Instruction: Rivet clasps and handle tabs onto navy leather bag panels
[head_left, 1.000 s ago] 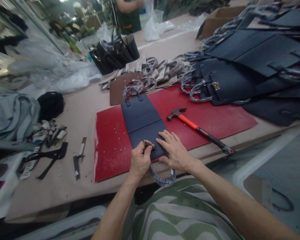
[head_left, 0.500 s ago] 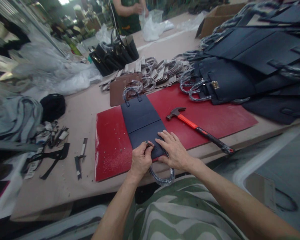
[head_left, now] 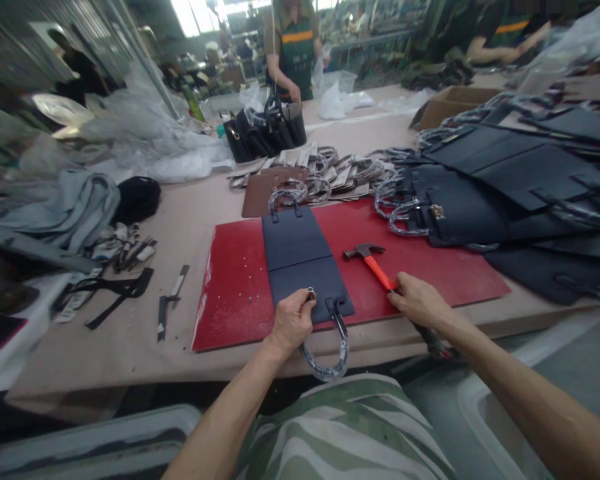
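Note:
A dark blue bag panel (head_left: 300,240) lies flat on the red board (head_left: 420,260), with plastic-wrapped handles at both ends. My left hand (head_left: 294,319) pinches a short metal punch (head_left: 311,291), its round end up, over the near part of the panel. The near wrapped handle (head_left: 325,372) hangs past the board toward my lap. To the right, my right hand (head_left: 420,300) is closed round the grip of a claw hammer (head_left: 377,270). The hammer's head rests on or just above the board; which one I cannot tell.
Several dark blue bag pieces (head_left: 520,173) are piled at the right. Behind the board are a brown bag panel (head_left: 260,193) and wrapped handles. A cutter-like tool (head_left: 173,300) and black straps (head_left: 123,290) lie left. Across the table stands a person (head_left: 295,53) by black bags (head_left: 265,133).
My right hand has left the bag panel and moved right onto the hammer's handle. My left hand still holds the punch over the panel. The view has tilted up.

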`<state>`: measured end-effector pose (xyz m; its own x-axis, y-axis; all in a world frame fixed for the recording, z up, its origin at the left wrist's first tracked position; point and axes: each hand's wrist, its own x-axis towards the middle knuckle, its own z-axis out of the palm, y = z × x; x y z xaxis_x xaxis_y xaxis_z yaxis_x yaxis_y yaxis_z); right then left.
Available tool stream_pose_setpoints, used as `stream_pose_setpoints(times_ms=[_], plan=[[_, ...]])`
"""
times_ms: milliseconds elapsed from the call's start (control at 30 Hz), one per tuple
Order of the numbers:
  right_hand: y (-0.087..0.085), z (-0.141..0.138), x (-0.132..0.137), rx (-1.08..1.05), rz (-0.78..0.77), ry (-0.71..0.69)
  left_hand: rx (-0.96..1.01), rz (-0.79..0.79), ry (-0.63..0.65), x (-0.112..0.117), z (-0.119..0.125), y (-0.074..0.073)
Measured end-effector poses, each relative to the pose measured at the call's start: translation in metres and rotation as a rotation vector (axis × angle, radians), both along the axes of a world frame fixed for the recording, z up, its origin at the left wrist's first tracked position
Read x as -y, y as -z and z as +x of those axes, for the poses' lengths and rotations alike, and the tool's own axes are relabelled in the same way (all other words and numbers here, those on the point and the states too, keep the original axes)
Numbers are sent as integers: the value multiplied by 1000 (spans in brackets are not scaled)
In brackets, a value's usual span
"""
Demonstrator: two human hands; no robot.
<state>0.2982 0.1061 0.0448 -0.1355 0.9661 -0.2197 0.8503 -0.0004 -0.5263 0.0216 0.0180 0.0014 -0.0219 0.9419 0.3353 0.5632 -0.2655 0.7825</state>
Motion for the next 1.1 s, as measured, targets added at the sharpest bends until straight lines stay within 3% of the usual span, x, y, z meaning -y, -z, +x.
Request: stream_pose_setpoints(times_ms=[100, 200, 267, 333, 400, 467, 600, 667, 733, 800, 867, 967, 1100], plan=[[-8, -10, 5, -510, -407, 60, -12, 38, -7, 0, 0, 3], [-27, -24, 20, -640, -466, 63, -29, 69, 0, 0, 1, 7], [-45, -33, 35, -673, -326, 93, -30, 79, 8, 1, 0, 8], [-61, -39, 51, -625, -45, 59, -27, 88, 7, 1, 0, 10], [-71, -41, 63, -454, 273, -57, -29, 94, 2, 1, 1, 11], [-75, -39, 70, -219, 482, -231, -38, 100, 1, 1, 1, 12], [-86, -33, 71, 107, 545, -527, -64, 111, -3, 1, 0, 14], [-98, -33, 72, 68, 600, -459, -74, 112, -4, 2, -1, 15], [-106, -37, 76, -18, 705, -277, -89, 119, -2, 1, -1, 16], [-103, -41, 81, -53, 754, -202, -99, 127, 0, 1, -2, 17], [-92, -42, 84, -18, 713, -312, -96, 118, 3, 1, -2, 18], [-72, -33, 80, 135, 494, -482, -89, 101, 5, 1, -2, 18], [-47, -13, 55, 165, 232, -402, -77, 114, 30, 1, -2, 15]])
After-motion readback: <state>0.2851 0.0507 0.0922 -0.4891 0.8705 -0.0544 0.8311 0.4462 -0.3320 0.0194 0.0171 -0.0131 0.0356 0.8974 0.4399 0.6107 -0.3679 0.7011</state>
